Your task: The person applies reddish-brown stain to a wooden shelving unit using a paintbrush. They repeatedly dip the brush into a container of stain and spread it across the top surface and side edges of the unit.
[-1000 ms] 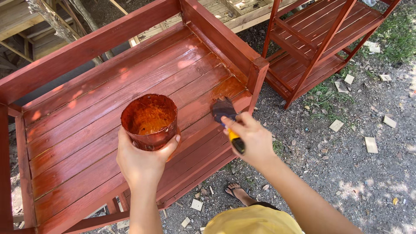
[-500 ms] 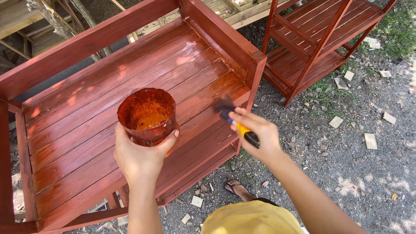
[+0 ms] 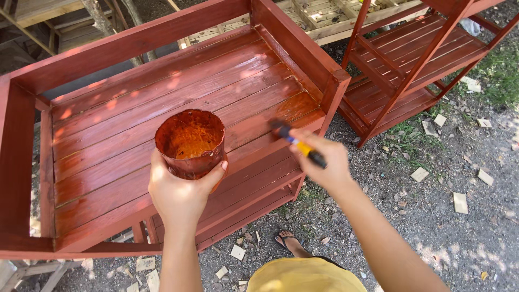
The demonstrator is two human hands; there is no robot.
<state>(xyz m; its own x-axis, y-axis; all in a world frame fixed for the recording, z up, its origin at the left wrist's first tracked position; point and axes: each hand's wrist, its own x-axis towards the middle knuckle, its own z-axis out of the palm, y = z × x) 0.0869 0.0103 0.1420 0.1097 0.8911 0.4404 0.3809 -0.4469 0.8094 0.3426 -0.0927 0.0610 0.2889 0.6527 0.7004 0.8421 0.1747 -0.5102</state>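
**A:** Right hand [image 3: 324, 162] is pinching a paintbrush [image 3: 297, 143], grip pressed tight around the yellow-and-black handle, bristles sitting on the front slat of the red-stained shelf unit [image 3: 162, 108].

**B:** Left hand [image 3: 181, 192] is wrapping the stain-smeared cup [image 3: 190, 141] from below. There's orange stain pooling inside, hard to tell how much. It's hanging over the wet boards, so I'd guess tilting it means drips.

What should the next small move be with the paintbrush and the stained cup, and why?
Probably lower the yellow-handled paintbrush in the right hand back onto the red-stained wooden slats: its bristles sit at the front slat, and the left hand keeps the orange-stained round cup close for reloading.
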